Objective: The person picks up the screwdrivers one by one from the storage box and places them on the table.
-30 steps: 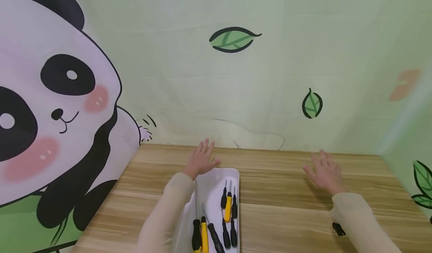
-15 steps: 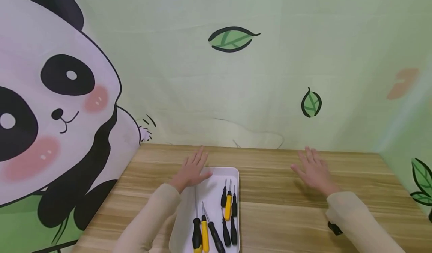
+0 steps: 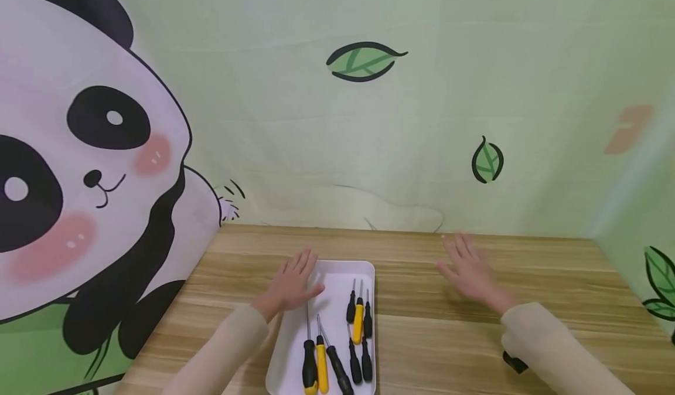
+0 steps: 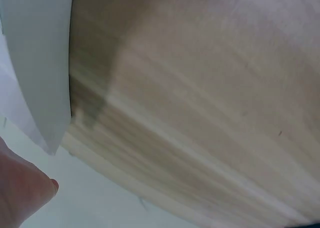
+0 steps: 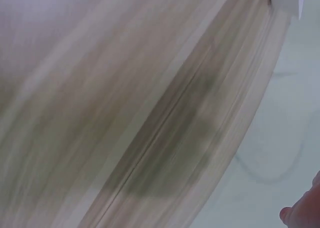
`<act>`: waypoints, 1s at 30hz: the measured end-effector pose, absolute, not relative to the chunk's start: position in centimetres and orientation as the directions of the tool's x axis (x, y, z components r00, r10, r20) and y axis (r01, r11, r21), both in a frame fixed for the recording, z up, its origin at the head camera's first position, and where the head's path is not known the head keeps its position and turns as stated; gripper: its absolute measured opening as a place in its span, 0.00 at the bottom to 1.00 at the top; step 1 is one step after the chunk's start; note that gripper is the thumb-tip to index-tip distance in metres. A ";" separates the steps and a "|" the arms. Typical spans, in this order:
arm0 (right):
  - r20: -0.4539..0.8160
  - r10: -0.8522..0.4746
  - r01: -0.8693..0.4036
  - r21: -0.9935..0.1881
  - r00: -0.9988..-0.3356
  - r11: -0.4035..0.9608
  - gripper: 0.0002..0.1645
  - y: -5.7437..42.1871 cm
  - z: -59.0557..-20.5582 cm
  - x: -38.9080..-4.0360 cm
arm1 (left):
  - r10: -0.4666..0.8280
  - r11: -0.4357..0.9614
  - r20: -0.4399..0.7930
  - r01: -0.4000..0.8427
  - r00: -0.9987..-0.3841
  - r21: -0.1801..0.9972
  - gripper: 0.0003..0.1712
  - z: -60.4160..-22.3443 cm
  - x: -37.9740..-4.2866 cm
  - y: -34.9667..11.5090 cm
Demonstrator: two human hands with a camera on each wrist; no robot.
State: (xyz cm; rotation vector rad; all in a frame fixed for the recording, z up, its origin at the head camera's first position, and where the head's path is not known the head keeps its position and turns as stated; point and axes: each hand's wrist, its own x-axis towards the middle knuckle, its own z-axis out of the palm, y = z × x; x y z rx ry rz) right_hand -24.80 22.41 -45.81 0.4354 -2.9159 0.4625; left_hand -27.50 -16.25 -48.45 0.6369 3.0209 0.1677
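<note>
A white tray [image 3: 328,272] on the wooden table holds several screwdrivers with black or yellow handles. Among them are a yellow-handled screwdriver [image 3: 358,323] at the right side and a black-handled one [image 3: 309,364] at the lower left. My left hand [image 3: 290,282], fingers extended, is over the tray's far left corner and holds nothing. Off to the right of the tray, my right hand [image 3: 471,273] is over the table, fingers spread and holding nothing. In the left wrist view, a fingertip [image 4: 30,188] appears beside the tray's wall [image 4: 42,63].
The wooden table [image 3: 422,336] ends at a pale green wall cloth [image 3: 411,119] printed with leaves and a large panda [image 3: 105,178]. A black strap piece [image 3: 514,362] shows under the right sleeve.
My left hand has drifted left and nearer to me, uncovering more of the tray's far end. My right hand has moved left toward the tray. The screwdrivers lie as before.
</note>
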 end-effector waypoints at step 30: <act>0.120 -0.475 -0.488 -0.288 -0.872 0.824 0.42 13.9 -46.2 -20.9 | 0.411 0.900 0.017 0.408 -0.912 0.154 0.46 -51.3 -25.2 -18.0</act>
